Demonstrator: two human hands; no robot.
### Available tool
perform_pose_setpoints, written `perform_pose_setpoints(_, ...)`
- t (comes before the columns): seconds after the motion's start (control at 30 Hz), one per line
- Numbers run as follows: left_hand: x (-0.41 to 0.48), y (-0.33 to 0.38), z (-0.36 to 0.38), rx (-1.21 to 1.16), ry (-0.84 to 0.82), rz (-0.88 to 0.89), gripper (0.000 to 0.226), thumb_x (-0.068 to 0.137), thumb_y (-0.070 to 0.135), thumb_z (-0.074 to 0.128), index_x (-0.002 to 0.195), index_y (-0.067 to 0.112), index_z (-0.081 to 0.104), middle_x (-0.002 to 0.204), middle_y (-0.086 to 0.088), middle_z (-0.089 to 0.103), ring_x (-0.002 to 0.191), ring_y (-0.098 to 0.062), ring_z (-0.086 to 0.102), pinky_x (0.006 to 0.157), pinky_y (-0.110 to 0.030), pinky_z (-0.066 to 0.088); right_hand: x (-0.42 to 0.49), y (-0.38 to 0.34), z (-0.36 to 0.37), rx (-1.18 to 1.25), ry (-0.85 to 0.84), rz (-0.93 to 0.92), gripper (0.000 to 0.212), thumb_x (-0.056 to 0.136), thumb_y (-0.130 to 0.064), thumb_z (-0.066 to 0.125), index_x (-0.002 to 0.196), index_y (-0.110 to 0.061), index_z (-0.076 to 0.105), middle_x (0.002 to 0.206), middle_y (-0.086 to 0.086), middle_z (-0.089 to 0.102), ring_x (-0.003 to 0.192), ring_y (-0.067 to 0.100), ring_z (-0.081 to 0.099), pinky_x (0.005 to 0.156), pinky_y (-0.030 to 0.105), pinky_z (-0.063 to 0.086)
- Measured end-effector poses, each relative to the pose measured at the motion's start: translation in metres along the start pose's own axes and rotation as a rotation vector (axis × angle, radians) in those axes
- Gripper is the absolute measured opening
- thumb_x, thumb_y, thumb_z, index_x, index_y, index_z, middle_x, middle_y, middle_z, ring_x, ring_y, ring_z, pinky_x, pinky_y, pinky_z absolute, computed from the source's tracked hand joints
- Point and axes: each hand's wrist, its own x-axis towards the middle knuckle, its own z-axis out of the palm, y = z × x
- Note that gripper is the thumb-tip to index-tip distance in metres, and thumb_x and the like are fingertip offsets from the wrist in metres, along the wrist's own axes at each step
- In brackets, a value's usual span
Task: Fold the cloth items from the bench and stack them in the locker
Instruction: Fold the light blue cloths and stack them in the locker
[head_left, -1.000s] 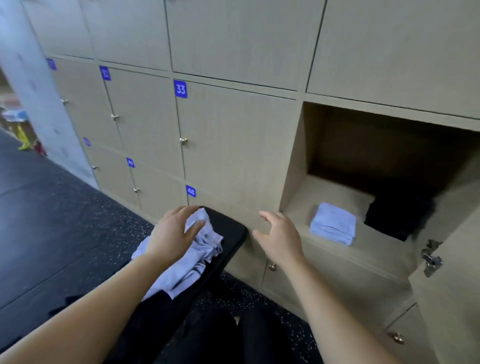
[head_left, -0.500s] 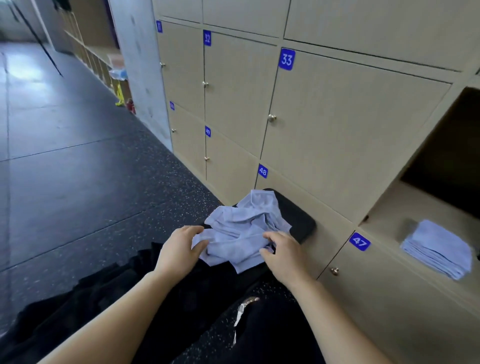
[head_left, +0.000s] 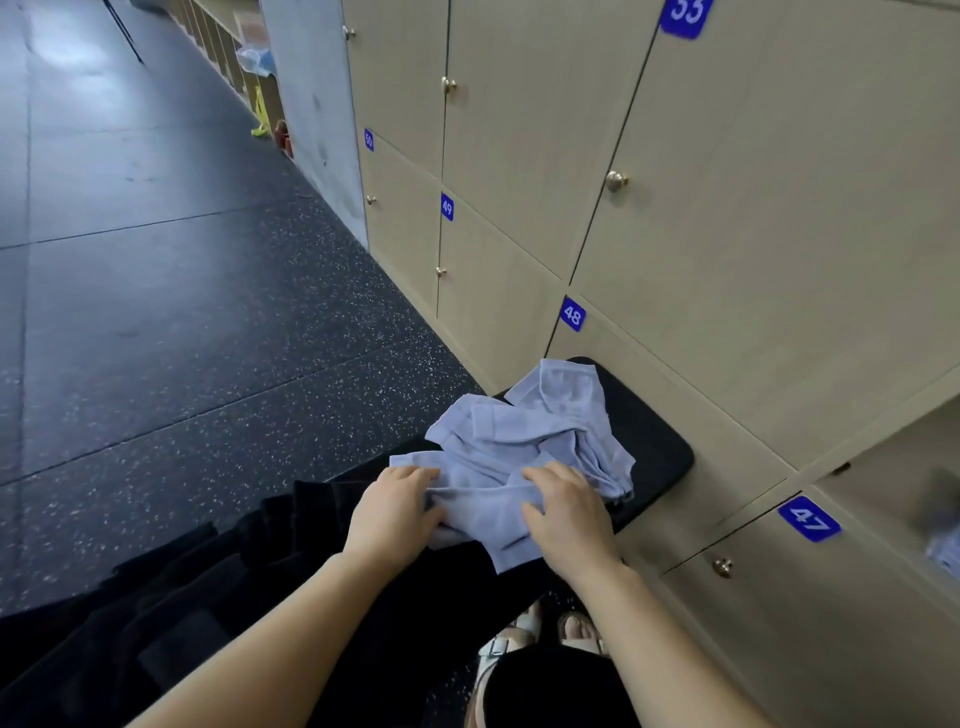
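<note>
A crumpled light-blue cloth (head_left: 524, 441) lies on the far end of the black padded bench (head_left: 654, 441). My left hand (head_left: 392, 512) grips its near-left edge, fingers curled into the fabric. My right hand (head_left: 566, 512) lies on the cloth's near-right part, fingers bent over a fold. A black cloth (head_left: 171, 597) is heaped on the bench's near end, under my left forearm. The open locker (head_left: 898, 467) shows at the right edge, with a blurred bit of a folded blue cloth (head_left: 943, 553) inside.
Closed beige locker doors with brass knobs, numbered 33 (head_left: 685, 15), 47 (head_left: 808, 518), 48 (head_left: 572, 314) and 49 (head_left: 447, 207), run along the right. Dark speckled floor (head_left: 156, 312) stretches to the left. My sandalled feet (head_left: 540, 639) stand between bench and lockers.
My view turned left and down, away from the open locker. My right hand came from near the locker onto the blue cloth, and both hands now hold its near edge.
</note>
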Motion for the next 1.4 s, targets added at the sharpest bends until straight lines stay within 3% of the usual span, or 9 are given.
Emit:
perform_pose_setpoints(0.33, 0.008, -0.017, 0.014, 0.193, -0.020, -0.100, 0.040, 0.081, 0.046, 0.064, 0.113, 0.021, 0.061, 0.120, 0.003, 0.054, 0.117, -0.020, 0.047, 0.094, -0.029, 0.040, 0.040, -0.014, 0.061, -0.094, -0.170, -0.150, 0.038, 0.087, -0.027, 0.056, 0.123, -0.015, 0.059, 0.123, 0.006, 0.059, 0.118, 0.027, 0.045, 0.103, 0.035, 0.032)
perform_pose_setpoints(0.57, 0.011, -0.017, 0.004, -0.002, 0.054, -0.119, 0.011, 0.075, 0.027, 0.071, 0.079, 0.020, 0.064, 0.090, 0.005, 0.053, 0.098, -0.024, 0.055, 0.082, -0.033, 0.043, 0.044, -0.020, 0.051, 0.072, -0.075, -0.129, 0.017, 0.085, -0.023, 0.058, 0.096, -0.017, 0.070, 0.101, 0.007, 0.066, 0.101, 0.029, 0.051, 0.089, 0.036, 0.039)
perform_pose_setpoints(0.67, 0.007, -0.003, -0.016, -0.131, 0.078, -0.114, 0.021, 0.075, 0.020, 0.070, 0.067, 0.030, 0.053, 0.079, 0.012, 0.054, 0.085, -0.015, 0.056, 0.072, -0.028, 0.041, 0.040, -0.025, 0.022, 0.232, -0.046, -0.054, 0.010, 0.086, -0.020, 0.060, 0.089, -0.019, 0.070, 0.093, 0.002, 0.069, 0.094, 0.024, 0.057, 0.080, 0.034, 0.043)
perform_pose_setpoints(0.8, 0.000, 0.027, -0.049, -0.445, 0.150, -0.068, 0.024, 0.077, 0.005, 0.070, 0.070, 0.024, 0.057, 0.065, 0.007, 0.061, 0.056, -0.001, 0.048, 0.056, -0.015, 0.039, 0.030, -0.033, -0.034, 0.523, -0.019, 0.052, 0.007, 0.085, -0.013, 0.064, 0.080, -0.015, 0.068, 0.073, -0.004, 0.066, 0.072, 0.014, 0.059, 0.068, 0.029, 0.046)
perform_pose_setpoints(0.93, 0.003, 0.058, -0.096, -0.709, 0.171, 0.030, 0.014, 0.081, 0.001, 0.073, 0.080, 0.009, 0.061, 0.070, -0.005, 0.061, 0.062, -0.012, 0.051, 0.060, -0.027, 0.045, 0.016, -0.038, -0.103, 0.844, 0.037, 0.098, 0.017, 0.088, -0.004, 0.063, 0.073, -0.014, 0.063, 0.064, -0.002, 0.058, 0.060, 0.006, 0.047, 0.058, 0.019, 0.036)
perform_pose_setpoints(1.07, -0.003, 0.105, -0.147, -0.943, 0.141, 0.153, 0.025, 0.087, 0.008, 0.072, 0.077, -0.007, 0.055, 0.064, -0.005, 0.049, 0.061, -0.012, 0.044, 0.057, -0.022, 0.036, 0.000, -0.041, -0.168, 1.081, 0.154, 0.092, 0.010, 0.087, -0.003, 0.064, 0.078, -0.008, 0.065, 0.069, 0.004, 0.063, 0.069, 0.015, 0.052, 0.064, 0.028, 0.038)
perform_pose_setpoints(1.2, -0.011, 0.163, -0.194, -1.200, 0.110, 0.251, 0.012, 0.089, 0.009, 0.066, 0.083, 0.000, 0.063, 0.065, -0.002, 0.063, 0.056, -0.007, 0.056, 0.052, -0.015, 0.046, -0.023, -0.044, -0.221, 1.142, 0.233, 0.030, 0.015, 0.074, -0.021, 0.070, 0.078, -0.008, 0.063, 0.073, 0.009, 0.063, 0.070, 0.017, 0.053, 0.063, 0.028, 0.040)
perform_pose_setpoints(1.3, -0.014, 0.202, -0.223, -1.230, 0.090, 0.302, 0.011, 0.091, 0.013, 0.066, 0.082, 0.006, 0.065, 0.067, -0.001, 0.064, 0.057, -0.007, 0.057, 0.051, -0.015, 0.046, -0.041, -0.042, -0.248, 1.155, 0.238, -0.022, 0.007, 0.084, -0.008, 0.067, 0.085, -0.004, 0.062, 0.070, 0.002, 0.065, 0.061, 0.008, 0.056, 0.056, 0.022, 0.044)
perform_pose_setpoints(1.4, -0.016, 0.231, -0.239, -1.181, 0.032, 0.329, 0.011, 0.089, 0.017, 0.069, 0.084, 0.007, 0.067, 0.073, -0.004, 0.067, 0.064, -0.012, 0.060, 0.054, -0.018, 0.049, -0.058, -0.037, -0.265, 1.154, 0.105, -0.002, 0.011, 0.085, -0.004, 0.066, 0.095, -0.002, 0.068, 0.084, 0.006, 0.073, 0.074, 0.014, 0.066, 0.070, 0.027, 0.051)
